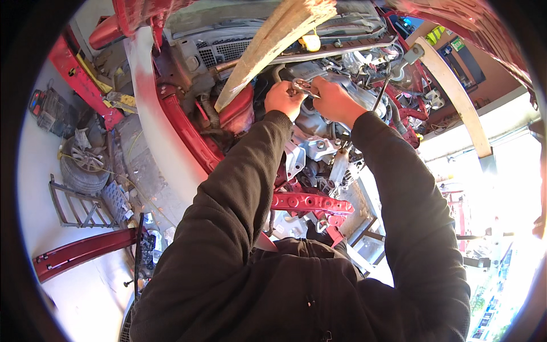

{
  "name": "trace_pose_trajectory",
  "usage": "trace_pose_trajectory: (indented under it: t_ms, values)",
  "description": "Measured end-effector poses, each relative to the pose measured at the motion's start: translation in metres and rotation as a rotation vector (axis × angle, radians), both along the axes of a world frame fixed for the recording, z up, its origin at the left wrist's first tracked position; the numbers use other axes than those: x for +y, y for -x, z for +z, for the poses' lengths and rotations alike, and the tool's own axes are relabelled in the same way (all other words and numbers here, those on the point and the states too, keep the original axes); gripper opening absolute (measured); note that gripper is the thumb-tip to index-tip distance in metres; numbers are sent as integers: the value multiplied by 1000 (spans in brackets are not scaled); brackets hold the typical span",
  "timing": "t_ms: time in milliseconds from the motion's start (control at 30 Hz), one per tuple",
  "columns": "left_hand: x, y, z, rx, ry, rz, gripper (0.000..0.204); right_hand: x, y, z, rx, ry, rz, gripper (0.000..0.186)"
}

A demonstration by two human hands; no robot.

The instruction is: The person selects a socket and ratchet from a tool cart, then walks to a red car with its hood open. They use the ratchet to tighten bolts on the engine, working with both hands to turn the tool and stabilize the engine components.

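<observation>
My left hand (283, 101) and my right hand (335, 102) meet over the engine bay (313, 134), both with fingers closed around a small shiny metal piece (302, 86), too small to identify exactly. Just left of them a rough wooden plank (250, 51) slants up across the bay, its lower end by the red inner panel (231, 114). A yellow object (309, 43) sits beside the plank near the back of the bay. Below my hands are grey metal brackets (319, 147) and dark engine parts; my sleeves hide part of them.
A pale fender edge (162, 131) runs down the left. Beyond it lie a wheel (85, 162), a metal rack (74, 205) and a red bar (85, 253). A red front crossmember (310, 202) lies below. A pale wooden strut (456, 94) stands right, under the raised red hood (467, 28).
</observation>
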State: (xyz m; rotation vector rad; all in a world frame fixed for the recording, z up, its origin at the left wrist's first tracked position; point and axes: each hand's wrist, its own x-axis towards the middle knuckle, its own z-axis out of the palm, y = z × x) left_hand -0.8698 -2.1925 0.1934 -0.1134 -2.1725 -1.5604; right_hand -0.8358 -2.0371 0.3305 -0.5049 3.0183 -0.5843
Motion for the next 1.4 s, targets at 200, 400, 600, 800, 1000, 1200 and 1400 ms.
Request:
trace_pose_trajectory:
  t_ms: [200,400,600,800,1000,1200,1400]
  values:
    - [-12,-2,10,-21,22,-105,26,0,9,6,108,-283,14,33]
    - [-8,4,-5,20,-43,-98,25,-7,20,3,204,-484,22,29]
    - [1,0,-11,-49,-98,22,30,-22,4,9,-16,-411,-11,39]
    - [-2,0,-7,-82,-14,10,32,1,11,18,53,-564,129,25]
    - [-2,-1,-7,-17,102,1,28,-16,0,19,-118,-567,35,37]
    - [0,-3,-10,-25,77,-93,23,-13,-4,27,-84,-471,-10,40]
    - [0,-11,13,-75,207,-5,25,25,-9,-14,47,-399,-72,24]
